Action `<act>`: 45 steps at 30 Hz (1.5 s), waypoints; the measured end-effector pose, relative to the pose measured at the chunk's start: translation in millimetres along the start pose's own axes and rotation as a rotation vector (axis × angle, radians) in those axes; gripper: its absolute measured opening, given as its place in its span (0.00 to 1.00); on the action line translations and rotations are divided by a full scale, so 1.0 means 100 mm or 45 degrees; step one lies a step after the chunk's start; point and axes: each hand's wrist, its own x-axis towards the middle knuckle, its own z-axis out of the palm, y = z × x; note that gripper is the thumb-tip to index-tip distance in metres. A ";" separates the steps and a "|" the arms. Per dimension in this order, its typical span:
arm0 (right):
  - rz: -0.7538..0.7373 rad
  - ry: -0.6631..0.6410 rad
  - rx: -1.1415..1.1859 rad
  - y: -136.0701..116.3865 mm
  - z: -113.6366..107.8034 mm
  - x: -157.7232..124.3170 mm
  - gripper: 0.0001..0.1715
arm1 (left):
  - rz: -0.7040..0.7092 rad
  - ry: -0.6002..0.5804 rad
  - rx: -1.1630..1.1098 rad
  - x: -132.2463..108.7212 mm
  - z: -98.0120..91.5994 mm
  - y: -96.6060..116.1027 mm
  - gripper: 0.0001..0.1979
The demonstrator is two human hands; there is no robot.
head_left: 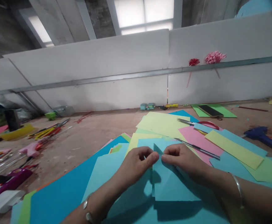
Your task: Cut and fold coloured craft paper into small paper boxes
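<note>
Between my two hands is a light blue sheet of paper (173, 188), partly folded, its top corner coming to a point. My left hand (139, 160) pinches the paper's upper left edge with thumb and forefinger. Close beside it, my right hand (181, 157) pinches the upper right edge the same way. The fingertips nearly meet. Below the folded sheet lie larger light blue sheets (126, 202), with its shadow on them. A silver craft knife (197, 147) lies just behind my right hand.
Red-handled scissors (196, 122) rest on coloured paper at the back. Right of them are a phone (210, 110) and a blue glue gun (264, 137). A purple glue gun (11, 183), a pink glue gun (30, 150) and pliers (46, 132) lie left. A white partition (98, 96) stands behind.
</note>
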 end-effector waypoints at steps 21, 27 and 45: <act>0.048 0.252 0.055 0.12 -0.04 0.09 0.20 | -0.236 0.117 -0.324 0.16 -0.13 -0.14 0.22; -0.019 0.278 0.029 0.15 -0.07 0.10 0.25 | -0.236 0.097 -0.263 0.11 -0.11 -0.07 0.10; -0.048 0.297 -0.074 0.11 -0.12 0.14 0.14 | -0.238 0.172 -0.498 0.19 -0.20 -0.19 0.08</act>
